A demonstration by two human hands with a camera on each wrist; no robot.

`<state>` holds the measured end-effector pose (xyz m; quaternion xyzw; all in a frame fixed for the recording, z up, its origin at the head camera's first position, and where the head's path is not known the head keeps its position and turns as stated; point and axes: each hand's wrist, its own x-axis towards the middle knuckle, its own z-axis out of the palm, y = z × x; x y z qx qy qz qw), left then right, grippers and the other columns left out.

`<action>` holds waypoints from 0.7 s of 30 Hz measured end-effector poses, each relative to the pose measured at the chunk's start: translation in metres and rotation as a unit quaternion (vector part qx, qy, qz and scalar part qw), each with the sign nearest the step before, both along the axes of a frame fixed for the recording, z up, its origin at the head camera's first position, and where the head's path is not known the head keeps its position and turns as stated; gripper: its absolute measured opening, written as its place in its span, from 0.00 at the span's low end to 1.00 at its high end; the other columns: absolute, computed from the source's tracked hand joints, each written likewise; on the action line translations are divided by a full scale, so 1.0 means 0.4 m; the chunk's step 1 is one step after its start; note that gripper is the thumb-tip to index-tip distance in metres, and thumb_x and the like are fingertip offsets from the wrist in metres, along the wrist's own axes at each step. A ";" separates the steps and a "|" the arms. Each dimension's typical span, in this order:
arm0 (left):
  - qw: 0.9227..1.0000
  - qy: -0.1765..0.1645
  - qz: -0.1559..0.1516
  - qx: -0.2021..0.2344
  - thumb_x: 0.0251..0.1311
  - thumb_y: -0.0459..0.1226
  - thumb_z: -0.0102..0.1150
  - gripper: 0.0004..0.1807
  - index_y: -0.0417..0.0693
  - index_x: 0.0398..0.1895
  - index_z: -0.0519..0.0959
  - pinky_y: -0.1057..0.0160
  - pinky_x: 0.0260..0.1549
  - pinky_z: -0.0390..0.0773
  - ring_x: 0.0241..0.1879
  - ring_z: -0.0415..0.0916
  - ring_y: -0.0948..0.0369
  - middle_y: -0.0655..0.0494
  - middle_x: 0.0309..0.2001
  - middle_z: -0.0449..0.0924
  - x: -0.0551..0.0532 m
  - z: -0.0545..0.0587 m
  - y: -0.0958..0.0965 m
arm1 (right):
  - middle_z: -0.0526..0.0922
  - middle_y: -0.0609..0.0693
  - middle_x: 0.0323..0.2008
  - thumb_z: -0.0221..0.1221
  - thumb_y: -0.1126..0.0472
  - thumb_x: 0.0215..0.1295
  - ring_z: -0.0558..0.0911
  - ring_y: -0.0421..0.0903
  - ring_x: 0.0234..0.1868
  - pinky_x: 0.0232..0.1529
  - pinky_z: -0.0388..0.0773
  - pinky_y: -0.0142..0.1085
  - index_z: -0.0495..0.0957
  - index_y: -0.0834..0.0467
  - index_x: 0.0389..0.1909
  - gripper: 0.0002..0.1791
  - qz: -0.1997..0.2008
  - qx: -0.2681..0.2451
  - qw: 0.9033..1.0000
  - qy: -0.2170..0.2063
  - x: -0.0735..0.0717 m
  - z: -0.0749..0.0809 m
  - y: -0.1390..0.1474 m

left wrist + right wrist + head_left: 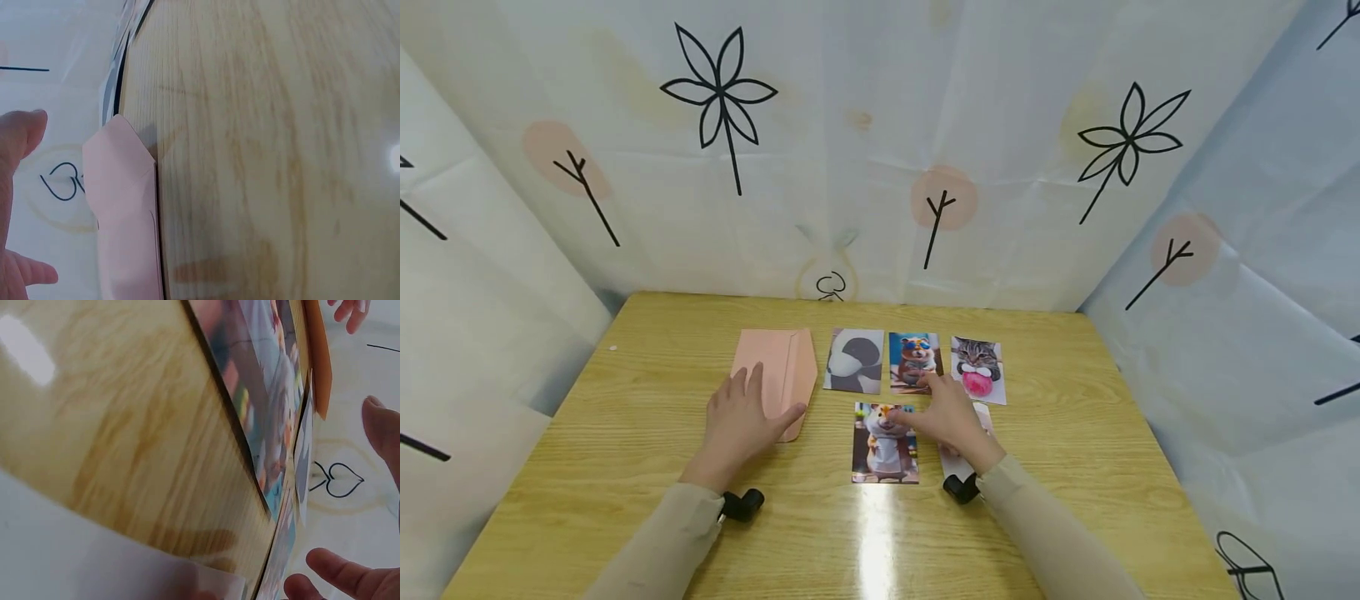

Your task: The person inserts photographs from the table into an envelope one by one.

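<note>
My left hand (737, 429) is over the left part of a pink paper envelope (793, 354), fingers spread and thumb reaching across it. The envelope's pointed flap (117, 150) sticks out in the left wrist view. Above the photo card of a hamster in a white apron (886, 454), my right hand (953, 423) hovers with thumb and fingers apart and nothing between them. Its thumb overlaps the card's top in the head view. Another card (957, 465) is partly hidden beneath the right hand and wrist.
Behind lies a row of cards: a grey-and-white one (853, 360), a hamster in sunglasses (916, 350) and a cat with a pink ball (977, 358). The wooden table (1075, 500) meets white printed cloth (865, 150) at the back and sides.
</note>
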<state>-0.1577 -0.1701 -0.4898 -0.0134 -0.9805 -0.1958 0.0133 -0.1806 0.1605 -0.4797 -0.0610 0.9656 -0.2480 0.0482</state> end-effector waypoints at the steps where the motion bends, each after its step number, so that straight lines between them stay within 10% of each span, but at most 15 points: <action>1: 1.000 0.000 0.004 0.004 0.53 0.71 0.50 0.60 0.34 0.74 0.48 0.31 0.59 0.50 0.66 0.48 0.30 0.28 0.68 0.51 -0.001 -0.002 -0.001 | 0.75 0.53 0.48 0.65 0.26 0.42 0.73 0.51 0.46 0.46 0.71 0.46 0.74 0.56 0.57 0.47 0.005 0.002 1.000 0.000 0.000 -0.001 -0.002; 21: 0.996 -0.069 0.064 -0.004 0.45 0.65 0.64 0.69 0.24 0.71 0.41 0.32 0.48 0.61 0.53 0.56 0.26 0.16 0.56 0.55 -0.018 -0.014 -0.018 | 0.72 0.52 0.46 0.68 0.26 0.36 0.69 0.54 0.50 0.52 0.65 0.51 0.75 0.54 0.47 0.44 0.034 0.045 0.998 -0.026 0.002 -0.016 -0.017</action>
